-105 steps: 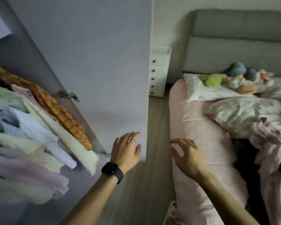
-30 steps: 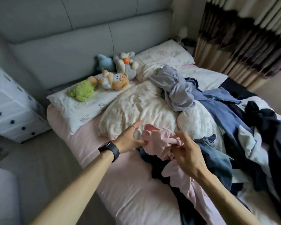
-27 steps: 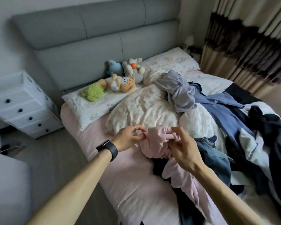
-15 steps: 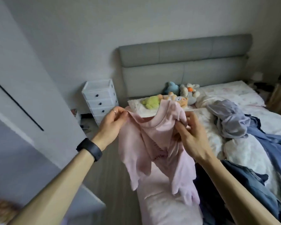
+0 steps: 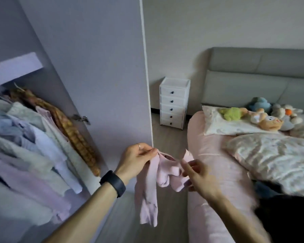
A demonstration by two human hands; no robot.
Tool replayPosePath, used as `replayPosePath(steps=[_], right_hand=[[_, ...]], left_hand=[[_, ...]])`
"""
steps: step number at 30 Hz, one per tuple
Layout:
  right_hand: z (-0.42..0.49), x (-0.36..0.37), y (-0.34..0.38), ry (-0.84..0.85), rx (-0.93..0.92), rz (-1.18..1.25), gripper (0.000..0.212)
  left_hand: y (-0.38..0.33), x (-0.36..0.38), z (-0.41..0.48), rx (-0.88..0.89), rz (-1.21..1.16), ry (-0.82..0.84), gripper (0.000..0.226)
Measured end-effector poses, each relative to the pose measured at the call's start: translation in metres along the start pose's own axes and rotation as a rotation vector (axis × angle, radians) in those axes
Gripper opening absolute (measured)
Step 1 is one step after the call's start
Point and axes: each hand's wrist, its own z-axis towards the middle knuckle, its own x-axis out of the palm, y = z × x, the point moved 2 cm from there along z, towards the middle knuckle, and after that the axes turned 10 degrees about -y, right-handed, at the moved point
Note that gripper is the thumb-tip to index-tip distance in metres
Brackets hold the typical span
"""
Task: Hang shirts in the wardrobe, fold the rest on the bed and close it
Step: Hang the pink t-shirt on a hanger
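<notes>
1. Pinching one side of the upper edge of the pink shirt [image 5: 148, 188] with the left hand [image 5: 136, 159], pressing thumb against curled fingertips, and wearing a ring [image 5: 139, 146] on one finger and a black watch [image 5: 114, 183] on the wrist.
2. Gripping the other side of that edge with the right hand [image 5: 198, 178], curling the fingers round the cloth; blurring too much there to tell how each finger lies.
3. Holding the shirt in the air between both hands, letting the neckline sag and a long sleeve and the bunched body dangle over the wooden floor [image 5: 168, 135], touching neither bed nor wardrobe.
4. Working just in front of the open wardrobe door [image 5: 95, 71], facing its inner side and a metal hinge [image 5: 82, 118].
5. Looking left into the wardrobe [image 5: 5, 37] at a packed row of hanging clothes [image 5: 30, 137] under a shelf [image 5: 12, 67]: pale blue, cream, white and pink pieces, with an orange checked one nearest the door.
6. Looking right at the bed [image 5: 211, 165] with its pink sheet, a pillow [image 5: 218, 127], stuffed toys [image 5: 265, 120] lying on it, a rumpled flowered duvet [image 5: 274, 155] and dark clothes [image 5: 288, 218] heaped near the lower corner.
7. Seeing a grey padded headboard [image 5: 253, 81] behind the bed and a white drawer unit [image 5: 173, 104] against the wall, between door edge and bed.
</notes>
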Motion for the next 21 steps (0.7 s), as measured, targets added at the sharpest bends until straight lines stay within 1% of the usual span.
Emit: replayPosePath(steps=[1, 2, 3, 5, 8, 10, 13, 14, 16, 18, 19, 20, 21], right_hand=[[-0.018, 0.029, 0.003, 0.176, 0.039, 0.04, 0.041], [-0.032, 0.053, 0.005, 0.298, 0.022, 0.074, 0.033], [-0.042, 0.073, 0.007, 0.356, -0.039, 0.078, 0.025], [-0.051, 0.1, 0.013, 0.356, -0.163, 0.052, 0.024], [-0.06, 0.13, 0.02, 0.221, -0.267, -0.087, 0.013], [-0.066, 0.146, 0.023, 0.182, -0.325, -0.158, 0.007], [-0.065, 0.169, 0.027, 0.207, -0.386, -0.201, 0.006], [-0.062, 0.172, 0.029, 0.244, -0.353, -0.142, 0.008], [-0.052, 0.18, 0.034, 0.34, -0.169, 0.107, 0.018], [-0.041, 0.185, 0.039, 0.394, 0.017, 0.273, 0.028], [-0.035, 0.187, 0.042, 0.398, 0.075, 0.283, 0.034], [-0.028, 0.189, 0.045, 0.399, 0.113, 0.281, 0.038], [-0.023, 0.19, 0.048, 0.402, 0.135, 0.28, 0.039]], left_hand=[[0.013, -0.013, -0.006, -0.054, -0.018, -0.016, 0.017], [0.024, -0.023, -0.012, -0.107, -0.031, -0.027, 0.016], [0.033, -0.032, -0.017, -0.161, -0.065, -0.036, 0.015], [0.043, -0.044, -0.026, -0.236, -0.135, -0.057, 0.014], [0.05, -0.071, -0.038, -0.26, -0.175, -0.074, 0.012], [0.052, -0.087, -0.043, -0.273, -0.209, -0.056, 0.013], [0.06, -0.111, -0.045, -0.303, -0.218, -0.054, 0.024], [0.064, -0.119, -0.044, -0.321, -0.211, -0.056, 0.026], [0.077, -0.138, -0.039, -0.335, -0.193, -0.105, 0.023], [0.093, -0.159, -0.034, -0.322, -0.112, -0.232, 0.017], [0.103, -0.167, -0.032, -0.321, -0.07, -0.288, 0.015], [0.112, -0.172, -0.031, -0.325, -0.034, -0.307, 0.017], [0.119, -0.174, -0.029, -0.327, 0.001, -0.287, 0.02]])
